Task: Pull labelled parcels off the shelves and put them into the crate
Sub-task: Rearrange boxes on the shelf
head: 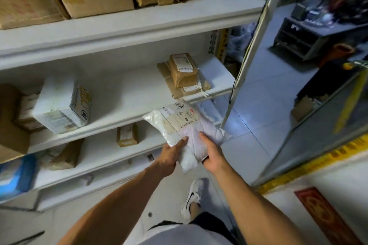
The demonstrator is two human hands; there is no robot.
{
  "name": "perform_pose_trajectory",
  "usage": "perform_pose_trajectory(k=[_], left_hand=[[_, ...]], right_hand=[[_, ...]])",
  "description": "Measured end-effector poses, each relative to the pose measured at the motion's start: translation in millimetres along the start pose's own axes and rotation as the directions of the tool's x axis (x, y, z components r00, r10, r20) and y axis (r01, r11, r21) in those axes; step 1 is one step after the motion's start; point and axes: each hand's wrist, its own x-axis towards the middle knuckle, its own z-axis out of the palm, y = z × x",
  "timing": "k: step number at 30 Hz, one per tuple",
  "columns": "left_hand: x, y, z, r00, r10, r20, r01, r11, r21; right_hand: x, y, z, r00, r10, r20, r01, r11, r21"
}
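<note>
Both hands grip white parcel (185, 127), off the shelf (127, 93): left hand (171, 157) and right hand (212, 155) at near end, label up, likely for reading. Crate unseen.

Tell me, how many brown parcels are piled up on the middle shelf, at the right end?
2 that I can tell: a small one on top and a flatter, wider one beneath. More may hide underneath.
</note>
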Motion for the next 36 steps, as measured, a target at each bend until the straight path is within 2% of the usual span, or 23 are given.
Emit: perform_pose_trajectory(k=[2, 5, 6, 8, 11, 12, 16, 20, 27, 30, 36], left_hand=[[-21, -9, 6, 0.996, -0.039, 0.085, 0.027, 0.989, 0.144], [-41, -24, 6, 0.974, -0.183, 0.136, 0.128, 0.932, 0.339], [-44, -30, 3, 0.962, -0.246, 0.122, 0.192, 0.920, 0.342], [-48, -37, -2, 0.948, -0.303, 0.097, 0.272, 0.931, 0.245], [-43, -41, -3, 0.960, -0.278, 0.046, 0.277, 0.961, 0.026], [-41, -38, -1, 0.960, -0.275, 0.046, 0.275, 0.961, 0.001], [-45, -42, 17, 0.926, -0.327, 0.190, 0.314, 0.944, 0.097], [-56, -59, 32, 0.876, -0.395, 0.277, 0.346, 0.914, 0.211], [-68, -87, 20, 0.779, -0.479, 0.405, 0.323, 0.859, 0.397], [-66, -99, 17, 0.686, -0.562, 0.462, 0.285, 0.792, 0.540], [-70, -134, 63, 0.655, -0.619, 0.434, 0.155, 0.672, 0.724]], right_hand=[[-25, -2, -26, 0.999, -0.044, -0.018, 0.044, 0.999, -0.009], [-79, -3, -56, 0.988, -0.124, 0.088, 0.119, 0.991, 0.063], [-97, -5, -64, 0.990, -0.118, 0.071, 0.113, 0.991, 0.066], [-123, -6, -90, 0.993, -0.113, 0.014, 0.112, 0.992, 0.058], [-160, -2, -129, 0.994, -0.065, -0.093, 0.064, 0.998, -0.012], [-173, -1, -141, 0.990, -0.046, -0.137, 0.039, 0.998, -0.050], [-214, 9, -186, 0.991, -0.043, -0.124, 0.038, 0.998, -0.043], [-235, 29, -220, 0.988, -0.066, -0.143, 0.063, 0.998, -0.026], [-261, 75, -261, 0.991, -0.062, -0.123, 0.070, 0.995, 0.069], [-279, 96, -272, 0.990, -0.065, -0.124, 0.079, 0.990, 0.113], [-319, 134, -290, 0.938, -0.063, -0.340, 0.135, 0.972, 0.191]])
